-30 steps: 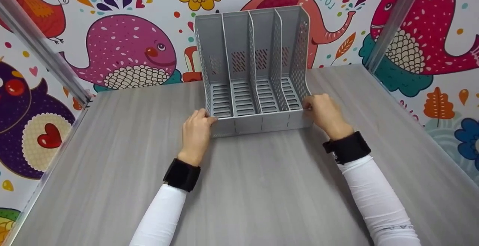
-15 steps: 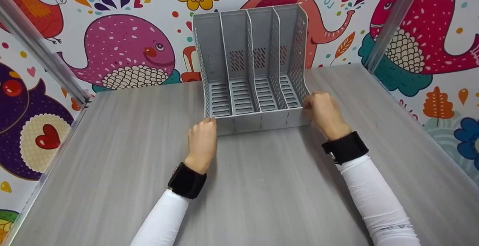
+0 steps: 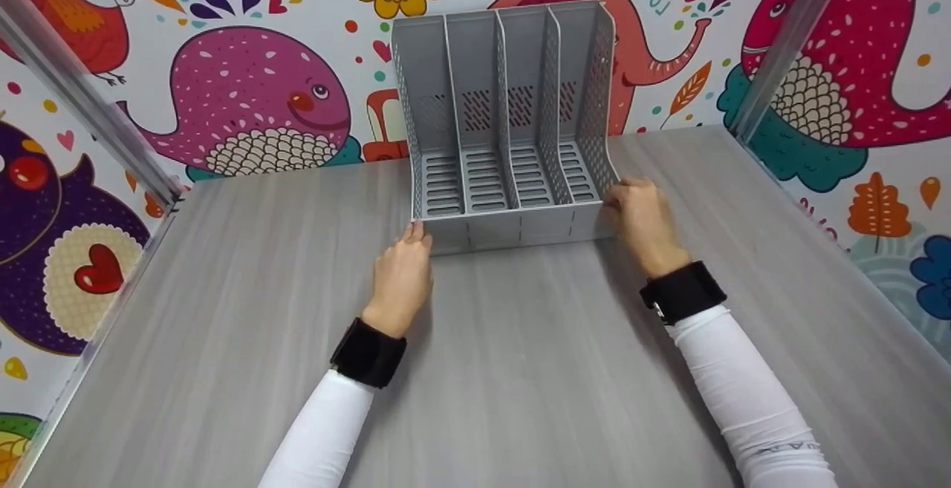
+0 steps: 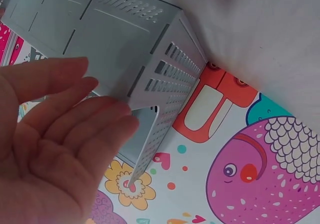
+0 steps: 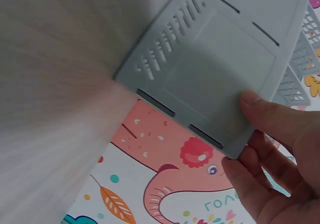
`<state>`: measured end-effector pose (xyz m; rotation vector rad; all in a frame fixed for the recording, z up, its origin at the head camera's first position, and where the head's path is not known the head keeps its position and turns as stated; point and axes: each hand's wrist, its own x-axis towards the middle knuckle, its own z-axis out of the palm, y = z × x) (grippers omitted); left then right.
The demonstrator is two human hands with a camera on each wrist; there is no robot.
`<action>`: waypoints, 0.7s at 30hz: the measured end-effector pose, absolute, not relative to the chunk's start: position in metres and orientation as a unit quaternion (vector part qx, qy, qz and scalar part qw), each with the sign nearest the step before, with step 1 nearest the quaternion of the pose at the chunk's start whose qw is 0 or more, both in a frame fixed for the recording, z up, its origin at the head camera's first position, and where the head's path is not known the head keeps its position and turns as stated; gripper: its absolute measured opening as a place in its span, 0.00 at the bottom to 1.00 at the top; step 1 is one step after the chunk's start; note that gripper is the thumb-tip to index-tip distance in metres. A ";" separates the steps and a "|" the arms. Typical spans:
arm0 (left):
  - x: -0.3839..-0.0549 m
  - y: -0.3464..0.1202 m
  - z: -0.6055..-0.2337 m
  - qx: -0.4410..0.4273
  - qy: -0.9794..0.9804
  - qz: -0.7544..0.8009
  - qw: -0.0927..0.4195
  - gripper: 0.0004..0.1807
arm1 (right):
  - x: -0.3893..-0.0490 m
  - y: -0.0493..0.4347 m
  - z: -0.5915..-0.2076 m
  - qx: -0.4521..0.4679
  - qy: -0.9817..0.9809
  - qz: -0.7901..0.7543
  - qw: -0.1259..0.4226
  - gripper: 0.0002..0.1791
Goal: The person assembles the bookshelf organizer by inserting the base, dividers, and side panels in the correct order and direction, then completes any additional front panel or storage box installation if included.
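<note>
A grey plastic file organizer (image 3: 494,232) with tall perforated dividers and slotted floors stands upright on the table against the back wall. At its front left corner is my left hand (image 3: 401,276), its fingertips at the front panel. In the left wrist view that left hand (image 4: 60,139) has loosely bent fingers and a thumb apart from them, gripping nothing. My right hand (image 3: 645,224) holds the front right corner. The right wrist view shows the right hand (image 5: 280,154) pinching the organizer's edge, thumb on the front panel (image 5: 220,64) and fingers round the side.
The grey wood-grain table (image 3: 520,384) spreads in front and to both sides. A wall (image 3: 260,94) printed with cartoon animals rises behind the organizer. Metal frame posts (image 3: 791,42) stand at the back corners.
The organizer has shifted slightly back toward the wall. My left hand has let go of the left corner and come round to the front panel. The right hand keeps its hold.
</note>
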<state>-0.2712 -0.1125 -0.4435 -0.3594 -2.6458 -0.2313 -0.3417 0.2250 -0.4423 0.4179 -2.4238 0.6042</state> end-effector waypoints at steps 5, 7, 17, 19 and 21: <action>-0.270 -0.110 -0.442 -0.130 -0.967 -0.081 0.205 0.18 | -0.345 0.229 -0.447 0.143 -0.912 0.236 0.305 0.02; -0.270 -0.109 -0.442 -0.130 -0.969 -0.079 0.193 0.19 | -0.345 0.229 -0.448 0.143 -0.909 0.237 0.311 0.03; -0.271 -0.110 -0.445 -0.143 -0.968 -0.093 0.185 0.22 | -0.346 0.231 -0.452 0.142 -0.903 0.231 0.332 0.04; -0.271 -0.110 -0.444 -0.143 -0.966 -0.097 0.193 0.23 | -0.344 0.230 -0.450 0.126 -0.914 0.218 0.317 0.03; -0.271 -0.109 -0.443 -0.141 -0.962 -0.105 0.209 0.23 | -0.341 0.227 -0.447 0.110 -0.925 0.206 0.299 0.06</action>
